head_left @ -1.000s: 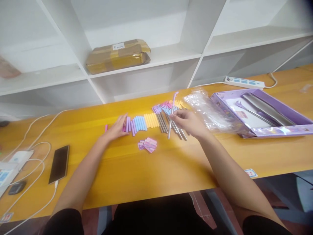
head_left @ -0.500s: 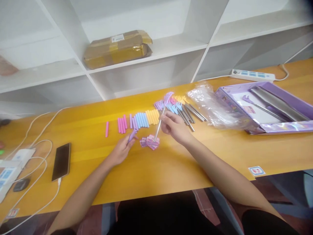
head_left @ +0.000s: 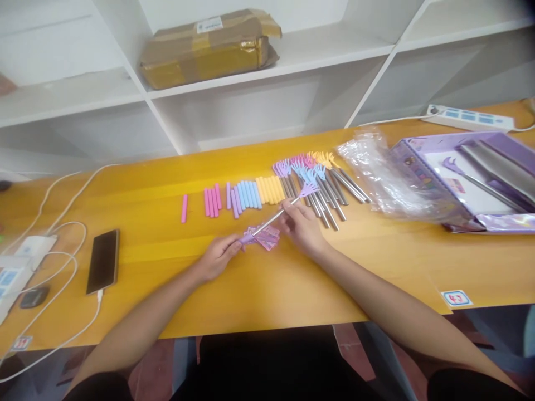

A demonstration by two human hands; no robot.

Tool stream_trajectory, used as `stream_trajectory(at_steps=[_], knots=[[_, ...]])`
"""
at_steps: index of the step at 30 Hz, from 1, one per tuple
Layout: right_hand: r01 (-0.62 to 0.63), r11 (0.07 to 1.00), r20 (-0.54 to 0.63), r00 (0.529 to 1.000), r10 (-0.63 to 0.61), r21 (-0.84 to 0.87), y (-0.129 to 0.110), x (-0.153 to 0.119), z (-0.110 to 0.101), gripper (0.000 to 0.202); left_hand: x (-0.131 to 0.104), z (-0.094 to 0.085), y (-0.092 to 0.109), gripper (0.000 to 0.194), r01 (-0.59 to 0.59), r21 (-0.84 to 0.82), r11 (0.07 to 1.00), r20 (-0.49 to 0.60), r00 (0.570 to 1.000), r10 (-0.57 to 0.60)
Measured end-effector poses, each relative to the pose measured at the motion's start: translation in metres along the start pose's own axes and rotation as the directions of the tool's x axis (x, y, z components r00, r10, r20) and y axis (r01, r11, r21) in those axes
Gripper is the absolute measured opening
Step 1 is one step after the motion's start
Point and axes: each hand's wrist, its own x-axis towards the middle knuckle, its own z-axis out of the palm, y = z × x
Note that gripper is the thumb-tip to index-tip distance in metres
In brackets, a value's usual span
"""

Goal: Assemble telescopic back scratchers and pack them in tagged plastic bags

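Note:
My left hand (head_left: 219,255) is closed around a purple handle sleeve (head_left: 247,238). My right hand (head_left: 304,227) pinches the metal rod of a back scratcher (head_left: 273,218) with a purple hand-shaped head. The rod's lower end meets the sleeve; how far it goes in I cannot tell. Beneath them lie small pink printed cards (head_left: 267,236). Beyond my hands is a row of loose sleeves: pink (head_left: 212,201), purple (head_left: 234,201), blue (head_left: 249,195) and yellow (head_left: 270,190). Several back scratchers with bare metal rods (head_left: 330,192) lie beside them, their heads purple, blue, pink and yellow.
At right are a crumpled clear plastic bag (head_left: 376,178) and a purple box (head_left: 418,184) holding another back scratcher (head_left: 480,182). A phone (head_left: 102,262), cables and a power strip (head_left: 27,262) lie at left. A taped carton (head_left: 204,50) sits on the shelf behind.
The back scratcher has tilted from nearly upright to a slant, and its bare rod end has come to the purple sleeve in my left hand. The camera view has shifted slightly.

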Motion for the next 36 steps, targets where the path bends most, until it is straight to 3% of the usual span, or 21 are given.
stream_trajectory(at_steps=[4,8,18,21,25,27,29,32,36], knots=[[0.133,0.980,0.016,0.991,-0.132,-0.146,-0.001,-0.003,-0.006,0.041,0.001,0.000,0.001,0.052,0.016,-0.017,1.000,-0.065,0.998,-0.017],[0.165,0.969,0.061,0.986,-0.156,-0.183,-0.001,-0.003,-0.010,0.040,0.004,0.002,-0.001,0.051,0.008,0.008,1.000,-0.120,0.993,-0.007],[0.274,0.939,0.155,0.957,-0.245,-0.207,0.003,-0.004,-0.006,0.041,0.003,0.001,-0.001,0.053,-0.019,0.033,0.999,-0.088,0.996,0.021],[0.272,0.935,0.210,0.951,-0.225,-0.229,0.003,-0.005,-0.005,0.041,0.003,0.000,-0.003,0.054,-0.013,0.007,1.000,-0.065,0.998,0.014],[0.169,0.964,0.271,0.956,-0.109,-0.205,0.000,0.003,-0.013,0.046,0.004,0.000,-0.007,0.053,-0.005,-0.050,0.999,-0.057,0.998,0.003],[0.136,0.979,0.220,0.970,-0.100,-0.155,-0.004,0.012,-0.022,0.053,0.005,-0.001,-0.010,0.052,0.004,-0.078,0.997,-0.075,0.997,-0.010],[0.156,0.983,0.086,0.985,-0.147,-0.097,-0.010,0.021,-0.031,0.057,0.005,-0.002,-0.010,0.050,0.016,-0.062,0.998,-0.101,0.995,-0.022],[0.217,0.966,-0.069,0.971,-0.228,-0.141,-0.019,0.030,-0.043,0.048,0.007,-0.008,-0.007,0.047,0.004,0.120,0.993,-0.147,0.989,0.014],[0.237,0.939,-0.060,0.964,-0.259,-0.248,-0.024,0.034,-0.052,0.045,0.009,-0.018,-0.002,0.041,-0.046,0.378,0.925,-0.147,0.983,0.109]])
